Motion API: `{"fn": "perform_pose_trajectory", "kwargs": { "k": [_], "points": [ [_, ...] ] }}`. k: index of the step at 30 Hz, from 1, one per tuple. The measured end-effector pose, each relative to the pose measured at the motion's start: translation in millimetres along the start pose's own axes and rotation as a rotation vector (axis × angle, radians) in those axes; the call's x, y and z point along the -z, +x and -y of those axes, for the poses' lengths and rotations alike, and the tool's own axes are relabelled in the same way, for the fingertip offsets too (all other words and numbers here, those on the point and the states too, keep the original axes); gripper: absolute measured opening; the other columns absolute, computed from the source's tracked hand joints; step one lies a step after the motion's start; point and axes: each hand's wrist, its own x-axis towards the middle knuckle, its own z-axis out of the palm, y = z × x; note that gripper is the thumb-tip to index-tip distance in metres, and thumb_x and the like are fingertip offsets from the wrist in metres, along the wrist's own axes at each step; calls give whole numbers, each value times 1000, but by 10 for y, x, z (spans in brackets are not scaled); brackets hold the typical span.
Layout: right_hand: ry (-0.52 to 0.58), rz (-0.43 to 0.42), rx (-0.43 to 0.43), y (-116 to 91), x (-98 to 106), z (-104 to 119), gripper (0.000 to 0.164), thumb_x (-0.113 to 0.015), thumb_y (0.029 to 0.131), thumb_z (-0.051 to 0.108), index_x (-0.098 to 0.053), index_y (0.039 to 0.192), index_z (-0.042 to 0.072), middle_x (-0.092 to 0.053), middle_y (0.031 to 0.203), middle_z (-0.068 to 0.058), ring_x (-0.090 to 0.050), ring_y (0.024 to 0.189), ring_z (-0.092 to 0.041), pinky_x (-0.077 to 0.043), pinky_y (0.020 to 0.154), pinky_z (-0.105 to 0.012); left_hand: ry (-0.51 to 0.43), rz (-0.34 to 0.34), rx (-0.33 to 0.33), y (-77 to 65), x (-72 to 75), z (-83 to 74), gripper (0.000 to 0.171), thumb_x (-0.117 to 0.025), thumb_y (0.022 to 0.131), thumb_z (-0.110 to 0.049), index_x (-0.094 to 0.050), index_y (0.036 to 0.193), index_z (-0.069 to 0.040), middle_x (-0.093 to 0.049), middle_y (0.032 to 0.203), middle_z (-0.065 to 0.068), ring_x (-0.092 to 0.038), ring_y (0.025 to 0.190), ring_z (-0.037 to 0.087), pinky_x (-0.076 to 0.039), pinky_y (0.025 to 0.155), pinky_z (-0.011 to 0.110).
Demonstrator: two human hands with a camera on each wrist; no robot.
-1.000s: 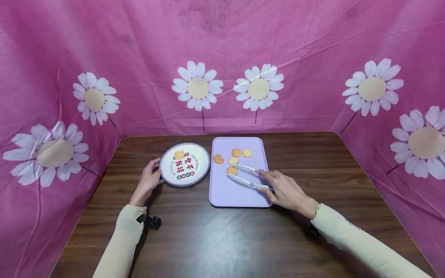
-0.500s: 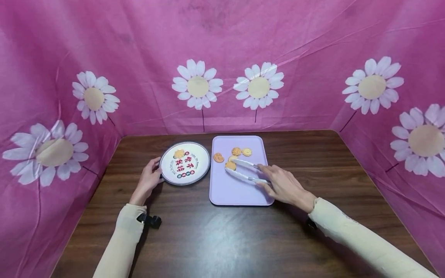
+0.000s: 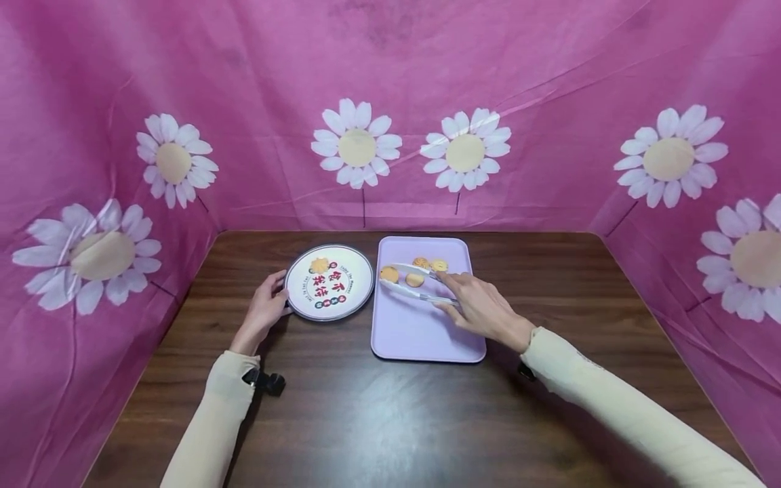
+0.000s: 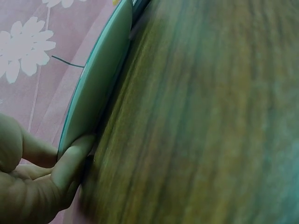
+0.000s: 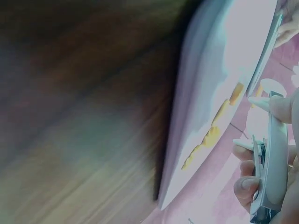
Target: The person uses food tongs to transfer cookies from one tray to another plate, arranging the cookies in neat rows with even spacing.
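My left hand (image 3: 264, 308) pinches the left rim of a round white plate (image 3: 299, 298) with red lettering. In the left wrist view the fingers (image 4: 70, 161) reach under the plate's edge. On the plate lies one flower-shaped cookie (image 3: 319, 265). My right hand (image 3: 488, 305) grips metal serving tongs (image 3: 436, 297) with pale tips, over the lilac tray (image 3: 427, 339). Between the tips is a round golden cookie (image 3: 389, 274), near the tray's left edge. It covers the spot of the pretzel-shaped cookie. A plain round cookie (image 3: 415, 279) shows between the tongs' arms.
Farther back on the tray lie a swirl cookie (image 3: 420, 262) and a pale ring-like cookie (image 3: 438, 266), partly behind the tongs and fingers. Plate and tray stand side by side on a dark wooden table (image 3: 329, 407). A pink cloth (image 3: 403, 68) with daisies encloses the back and sides.
My right hand has closed the tongs on the round golden cookie and carried it left and back across the tray. The left hand stays at the plate's rim. The view has shifted slightly.
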Motion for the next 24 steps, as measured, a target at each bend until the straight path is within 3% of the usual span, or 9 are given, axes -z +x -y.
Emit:
{"fn": "perform_pose_trajectory", "kwargs": {
  "k": [7, 14, 18, 24],
  "points": [
    [20, -13, 39, 219, -85, 63, 61, -67, 100, 46, -55, 147, 10, -74, 107, -14, -69, 92, -24, -63, 67, -45, -11, -2, -17, -12, -7, -4, 57, -35, 109, -2, -24, 164, -3, -35, 164, 28, -49, 132, 35, -56, 78, 17],
    [33, 16, 41, 403, -135, 128, 59, -68, 99, 43, -56, 147, 11, -72, 128, -13, -68, 100, -25, -62, 74, -45, 7, -13, -14, -30, -21, 8, 57, -35, 109, -3, -24, 164, -3, -37, 162, 28, -49, 130, 33, -56, 81, 19],
    [22, 29, 37, 515, -165, 173, 58, -70, 98, 41, -58, 146, 10, -73, 126, -13, -67, 96, -26, -61, 70, -46, 5, -18, -9, -29, -18, 10, 56, -34, 109, -3, -24, 164, -4, -37, 162, 27, -49, 129, 32, -55, 81, 19],
    [5, 41, 71, 686, -200, 217, 58, -70, 98, 39, -56, 145, 8, -76, 120, -10, -70, 107, -30, -63, 84, -50, 0, -19, -3, -14, -18, -3, 56, -33, 109, -3, -24, 165, -5, -36, 163, 26, -49, 132, 32, -56, 83, 19]
  ]
}}
